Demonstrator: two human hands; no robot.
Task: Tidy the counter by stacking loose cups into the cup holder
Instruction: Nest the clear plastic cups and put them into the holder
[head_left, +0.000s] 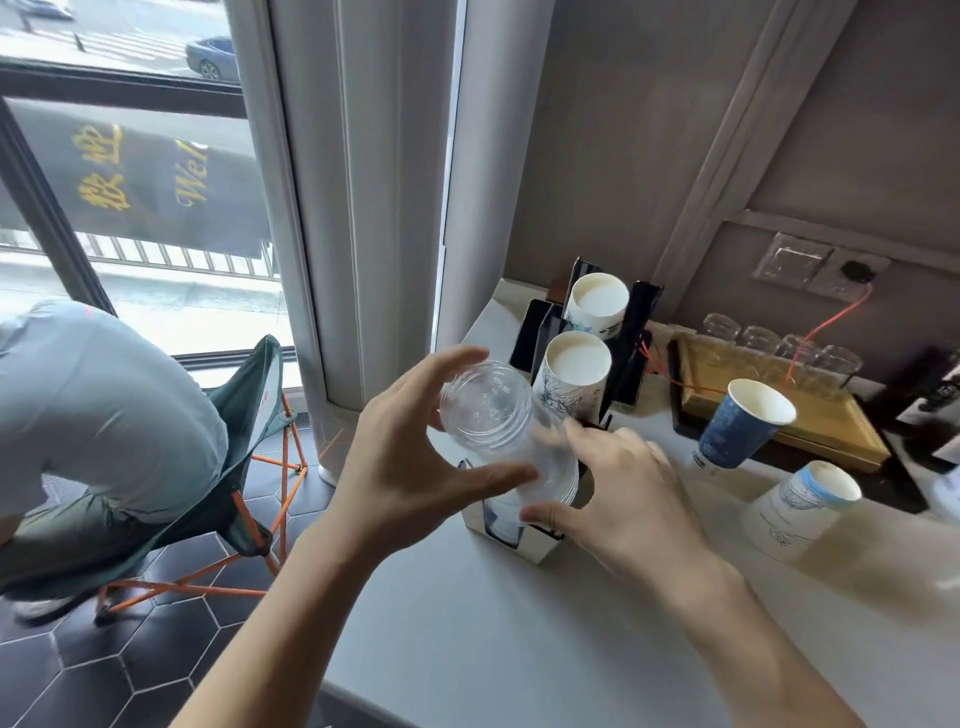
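Hands (519, 467) around clear cups (498, 415) — over holder (524, 540)

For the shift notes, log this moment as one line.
left hand: gripping clear cup stack | right hand: steadying stack | cup holder: front slot | loose: blue cup, white cup

The near slot of the cup holder (524, 540) is largely masked by both hands. Right fingertips (576, 431) are motion-blurred. The dark bottles (935, 410) are cropped by the frame's right edge.

Grey counter (519, 649), cup holder (524, 540), blue cup (737, 431), white cup (795, 512), wooden tray (831, 431)
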